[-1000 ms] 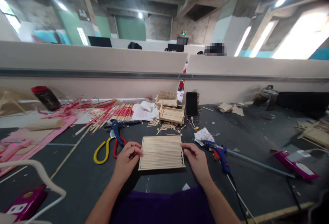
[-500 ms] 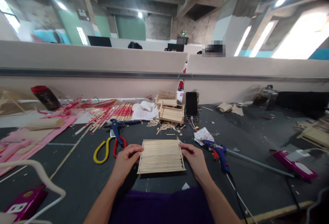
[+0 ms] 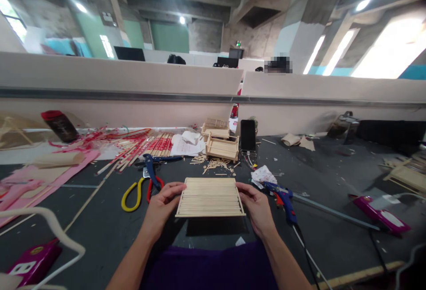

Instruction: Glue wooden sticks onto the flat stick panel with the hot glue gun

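A flat panel of thin wooden sticks (image 3: 210,197), laid side by side, is held in front of me above the dark tabletop. Its near edge is raised, and a shadow falls on the table under it. My left hand (image 3: 165,201) pinches its left edge between thumb and fingers. On the opposite edge, my right hand (image 3: 254,201) grips it the same way. Left of my left hand lie pliers with one yellow and one red handle (image 3: 133,196). A blue glue gun (image 3: 289,208) rests to the right of my right hand.
Beyond the panel are small stick-built furniture models (image 3: 222,147), loose stick offcuts (image 3: 218,164) and an upright phone (image 3: 248,134). Bundled sticks (image 3: 159,144) lie back left near a dark bottle (image 3: 60,126). Purple power strips (image 3: 381,214) sit at both sides. A white partition (image 3: 133,114) runs behind.
The panel has been lifted and its near edge tilted up, so its shadow shows below. Both hands keep hold of its sides and have moved slightly apart.
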The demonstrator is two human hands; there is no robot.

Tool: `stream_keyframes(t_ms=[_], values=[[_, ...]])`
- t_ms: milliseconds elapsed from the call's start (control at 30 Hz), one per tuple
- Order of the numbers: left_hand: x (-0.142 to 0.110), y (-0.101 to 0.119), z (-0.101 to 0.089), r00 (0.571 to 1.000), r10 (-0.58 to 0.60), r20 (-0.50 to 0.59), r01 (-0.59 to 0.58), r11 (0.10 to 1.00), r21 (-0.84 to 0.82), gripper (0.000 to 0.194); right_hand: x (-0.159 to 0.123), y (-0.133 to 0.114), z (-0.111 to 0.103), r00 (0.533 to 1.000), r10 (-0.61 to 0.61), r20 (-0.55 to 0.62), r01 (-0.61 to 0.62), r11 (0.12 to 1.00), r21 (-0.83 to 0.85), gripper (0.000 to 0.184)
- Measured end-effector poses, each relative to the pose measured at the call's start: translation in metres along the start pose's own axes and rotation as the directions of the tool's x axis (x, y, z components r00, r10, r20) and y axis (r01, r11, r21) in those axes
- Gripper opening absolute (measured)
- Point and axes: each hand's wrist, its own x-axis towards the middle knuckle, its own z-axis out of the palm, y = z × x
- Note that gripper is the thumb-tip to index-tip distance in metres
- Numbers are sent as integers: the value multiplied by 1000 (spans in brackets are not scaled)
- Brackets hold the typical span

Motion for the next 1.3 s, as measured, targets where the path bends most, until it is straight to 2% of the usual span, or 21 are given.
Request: stream_keyframes(t_ms=[167,300,367,467,600,733,1100,1300], values=[[0,-1,-2,993,120,-17,-117,987,106,15,0,0,0,987,-159,-25,151,968,-202,21],[-2,-2,0,994,99,-35,-94,988,119,14,-1,1,-2,973,-227,-25,207,923,-323,19],[-3,-1,2,1000,23,-20,-21,997,80,17,-1,0,-2,982,-189,2,181,935,-304,22],[-4,2,4,994,-110,11,110,994,23,23,-3,-1,-2,997,-74,15,76,975,-207,25],[-3,1,5,980,-191,61,195,979,-55,25,-4,-1,0,998,65,25,-63,994,-86,29],[-3,-3,4,948,-298,112,312,940,-140,27,-4,-1,1,983,183,35,-183,983,-9,32],[-5,1,8,916,-351,192,390,892,-230,29,-4,1,0,975,218,52,-219,976,14,34],[-8,10,12,913,-372,169,402,890,-217,33,-5,2,3,969,241,51,-233,964,-130,40]])
